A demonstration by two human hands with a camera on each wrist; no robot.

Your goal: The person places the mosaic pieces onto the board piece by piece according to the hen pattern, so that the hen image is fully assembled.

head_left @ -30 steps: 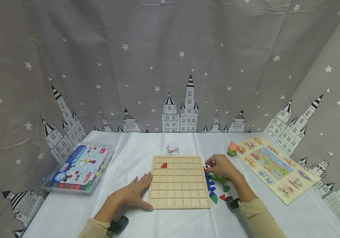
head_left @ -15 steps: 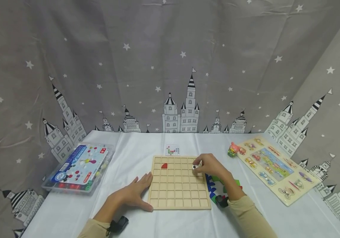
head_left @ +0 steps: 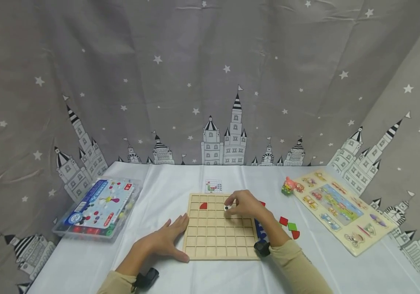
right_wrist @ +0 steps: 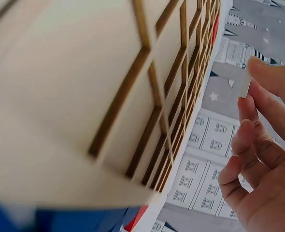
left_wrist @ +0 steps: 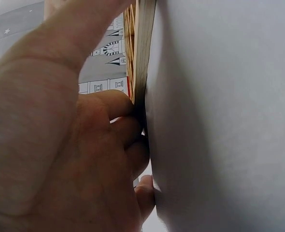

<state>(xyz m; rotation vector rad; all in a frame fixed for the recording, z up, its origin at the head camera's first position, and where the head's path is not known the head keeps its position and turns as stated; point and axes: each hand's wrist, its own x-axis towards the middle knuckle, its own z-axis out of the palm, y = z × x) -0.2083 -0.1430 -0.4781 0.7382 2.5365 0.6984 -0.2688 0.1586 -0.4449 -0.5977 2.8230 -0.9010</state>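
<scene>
My right hand is over the right half of a wooden grid board. It pinches a small white tile with a black dot between thumb and fingertips. Seen edge-on in the right wrist view, the white tile is thin and held apart from the board. My left hand rests at the board's left edge with fingers extended, thumb near the front corner. In the left wrist view, the fingers lie against the board's side. One red quarter-circle piece sits in an upper-left cell.
A small picture card lies behind the board. Blue pieces sit along its right edge, partly hidden by my arm; red and green pieces lie farther right. A plastic box, a small toy figure and a picture puzzle stand around.
My right hand has moved left from the loose pieces to over the board, bringing the white dotted tile. The left hand stays at the board's left edge.
</scene>
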